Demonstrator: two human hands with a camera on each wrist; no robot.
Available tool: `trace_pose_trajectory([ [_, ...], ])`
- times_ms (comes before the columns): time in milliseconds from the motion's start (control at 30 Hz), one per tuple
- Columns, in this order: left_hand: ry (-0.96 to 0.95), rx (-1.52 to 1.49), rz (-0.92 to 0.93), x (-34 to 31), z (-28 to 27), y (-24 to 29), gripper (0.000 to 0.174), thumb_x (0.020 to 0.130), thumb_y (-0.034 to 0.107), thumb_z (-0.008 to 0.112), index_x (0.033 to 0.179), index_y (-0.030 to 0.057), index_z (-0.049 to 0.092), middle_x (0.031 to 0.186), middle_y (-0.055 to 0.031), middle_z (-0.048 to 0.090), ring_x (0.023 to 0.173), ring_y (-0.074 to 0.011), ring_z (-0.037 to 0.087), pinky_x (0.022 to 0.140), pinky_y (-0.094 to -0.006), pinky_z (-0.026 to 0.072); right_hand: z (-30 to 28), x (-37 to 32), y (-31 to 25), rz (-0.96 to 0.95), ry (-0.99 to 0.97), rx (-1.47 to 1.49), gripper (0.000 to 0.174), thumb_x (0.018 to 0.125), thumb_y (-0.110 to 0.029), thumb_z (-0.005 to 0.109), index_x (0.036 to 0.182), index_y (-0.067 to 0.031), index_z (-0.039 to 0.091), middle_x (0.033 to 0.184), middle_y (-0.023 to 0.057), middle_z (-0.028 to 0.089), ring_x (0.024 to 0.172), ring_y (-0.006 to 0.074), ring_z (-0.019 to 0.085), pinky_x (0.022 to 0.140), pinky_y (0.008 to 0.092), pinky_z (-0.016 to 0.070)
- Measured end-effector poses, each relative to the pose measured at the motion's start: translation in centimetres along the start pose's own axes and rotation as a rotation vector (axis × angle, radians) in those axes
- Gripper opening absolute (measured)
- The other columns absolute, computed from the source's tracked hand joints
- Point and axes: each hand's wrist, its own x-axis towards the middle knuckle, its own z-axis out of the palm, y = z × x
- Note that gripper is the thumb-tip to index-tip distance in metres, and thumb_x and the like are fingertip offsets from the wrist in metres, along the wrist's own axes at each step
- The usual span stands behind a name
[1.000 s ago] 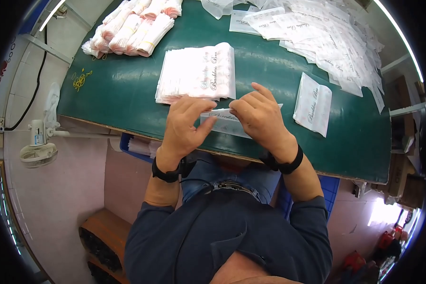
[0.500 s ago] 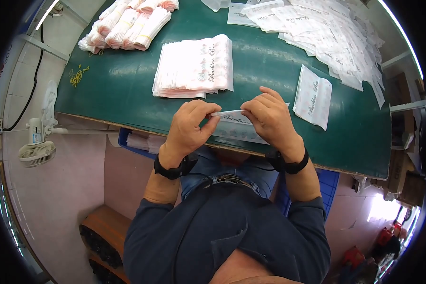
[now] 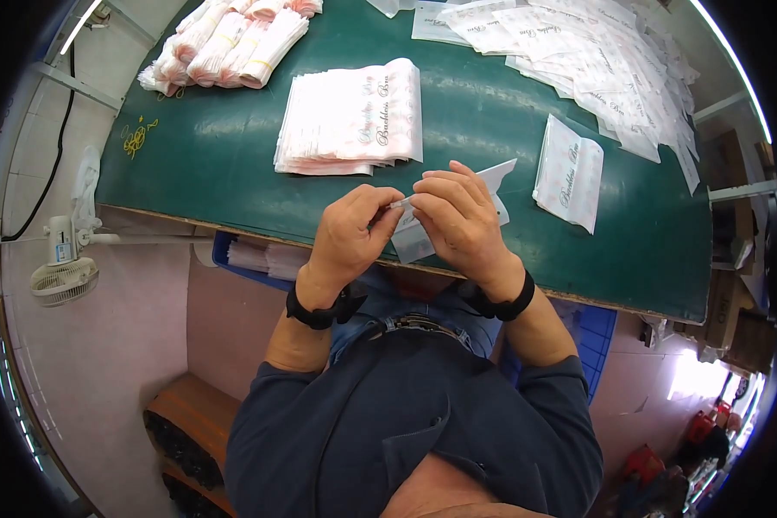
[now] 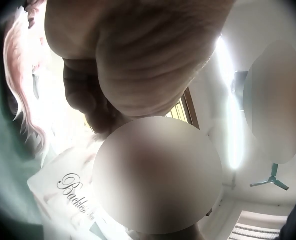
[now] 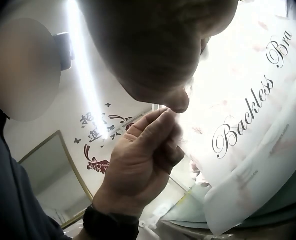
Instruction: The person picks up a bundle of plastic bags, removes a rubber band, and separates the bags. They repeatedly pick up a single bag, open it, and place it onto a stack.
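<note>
In front of my body, over the table's near edge, a frosted plastic bag (image 3: 416, 245) is tilted, one end sticking up beyond my right hand. "Backless Bra" is printed on this bag (image 5: 248, 115), seen large in the right wrist view. My left hand (image 3: 350, 230) pinches the bag's top edge between thumb and forefinger. Close beside it, my right hand (image 3: 459, 214) pinches the same edge with its fingers bent. The two sets of fingertips nearly meet. My right hand covers the middle of the bag.
A stack of printed bags (image 3: 337, 121) lies beyond my hands on the green table (image 3: 233, 181). To the right lies a smaller stack (image 3: 570, 177); a loose heap of bags (image 3: 587, 69) is at the back right. Banded bundles (image 3: 233, 47) and yellow rubber bands (image 3: 135, 138) lie left.
My right hand has moved left, close to the left one. The bag, earlier stretched level between both hands, now slants with its right end raised. The left hand has barely shifted.
</note>
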Motion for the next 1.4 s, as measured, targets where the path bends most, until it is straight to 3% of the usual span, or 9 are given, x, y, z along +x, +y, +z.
trace_pose_trajectory([
  [533, -0.019, -0.024, -0.034, -0.7, 0.1, -0.9, 0.012, 0.096, 0.003, 0.075, 0.108, 0.0016, 0.074, 0.088, -0.0087, 0.069, 0.074, -0.0183, 0.065, 0.066, -0.0310, 0.0525, 0.4, 0.0, 0.3, 0.124, -0.187, 0.070, 0.019, 0.083, -0.008, 0.083, 0.096, -0.0074, 0.069, 0.112, 0.0071, 0.071, 0.110, 0.0301, 0.069, 0.115, 0.0533, 0.0467],
  [733, 0.010, -0.071, -0.186, -2.2, -1.6, -3.6, 0.018, 0.095, 0.001, 0.074, 0.113, 0.0016, 0.073, 0.089, -0.0100, 0.068, 0.076, -0.0252, 0.066, 0.068, -0.0337, 0.0531, -5.0, -2.1, 5.9, 0.107, -0.499, -0.232, 0.020, 0.085, -0.019, 0.083, 0.087, -0.0068, 0.067, 0.101, 0.0085, 0.069, 0.095, 0.0317, 0.067, 0.095, 0.0467, 0.0522],
  [867, 0.031, -0.028, -0.118, -1.3, -0.4, -2.6, 0.022, 0.093, 0.004, 0.075, 0.115, 0.0043, 0.073, 0.091, -0.0105, 0.069, 0.079, -0.0272, 0.068, 0.070, -0.0357, 0.0541, -6.0, -1.6, 5.1, 0.118, -0.525, -0.121, 0.022, 0.085, -0.019, 0.084, 0.088, -0.0067, 0.066, 0.095, 0.0084, 0.067, 0.089, 0.0323, 0.065, 0.082, 0.0440, 0.0528],
  [967, 0.140, 0.355, 0.364, 0.8, -0.6, 2.1, 0.024, 0.091, 0.008, 0.077, 0.115, 0.0066, 0.074, 0.093, -0.0111, 0.070, 0.082, -0.0299, 0.070, 0.072, -0.0395, 0.0559, -5.9, -0.3, 4.0, 0.078, -0.592, -0.118, 0.021, 0.085, -0.020, 0.083, 0.090, -0.0070, 0.068, 0.098, 0.0083, 0.069, 0.093, 0.0316, 0.067, 0.082, 0.0422, 0.0535],
  [1000, 0.135, 0.357, 0.357, 0.4, -0.3, 1.7, 0.024, 0.091, 0.008, 0.077, 0.115, 0.0066, 0.074, 0.093, -0.0111, 0.070, 0.082, -0.0299, 0.070, 0.072, -0.0395, 0.0559, -5.7, -0.1, 3.4, 0.059, -0.628, -0.110, 0.021, 0.085, -0.020, 0.083, 0.091, -0.0071, 0.069, 0.099, 0.0082, 0.070, 0.095, 0.0312, 0.068, 0.081, 0.0413, 0.0538],
  [1100, -0.377, 0.199, 0.183, 0.3, 1.2, -1.0, 0.020, 0.093, 0.010, 0.077, 0.112, 0.0048, 0.074, 0.090, -0.0104, 0.073, 0.080, -0.0348, 0.069, 0.073, -0.0359, 0.0558, -4.7, 1.1, 1.5, 0.071, -0.446, 0.058, 0.020, 0.086, -0.017, 0.083, 0.094, -0.0066, 0.068, 0.095, 0.0103, 0.070, 0.089, 0.0334, 0.069, 0.077, 0.0441, 0.0541],
  [1167, -0.417, 0.173, 0.134, 1.7, 0.4, -1.4, 0.020, 0.093, 0.012, 0.077, 0.111, 0.0054, 0.074, 0.089, -0.0104, 0.073, 0.080, -0.0333, 0.070, 0.073, -0.0375, 0.0562, -3.7, 1.9, 1.1, 0.080, -0.337, 0.128, 0.019, 0.087, -0.015, 0.083, 0.095, -0.0064, 0.067, 0.093, 0.0114, 0.070, 0.086, 0.0344, 0.069, 0.074, 0.0454, 0.0543],
  [1300, -0.677, -0.083, -0.138, 1.8, -1.0, -2.3, 0.019, 0.093, 0.017, 0.076, 0.109, 0.0061, 0.074, 0.086, -0.0101, 0.073, 0.079, -0.0296, 0.071, 0.074, -0.0403, 0.0569, -1.5, 0.9, 1.5, 0.486, -0.282, 0.359, 0.017, 0.089, -0.013, 0.082, 0.095, -0.0062, 0.068, 0.083, 0.0132, 0.068, 0.076, 0.0353, 0.069, 0.066, 0.0459, 0.0531],
  [1400, -0.998, -0.450, -0.405, 1.3, -1.1, -2.5, 0.019, 0.095, 0.018, 0.075, 0.109, 0.0049, 0.074, 0.085, -0.0092, 0.074, 0.078, -0.0281, 0.071, 0.075, -0.0395, 0.0565, -2.2, 1.7, 2.1, 0.108, -0.283, 0.185, 0.017, 0.090, -0.012, 0.082, 0.090, -0.0060, 0.066, 0.072, 0.0140, 0.062, 0.064, 0.0359, 0.065, 0.057, 0.0440, 0.0499],
])
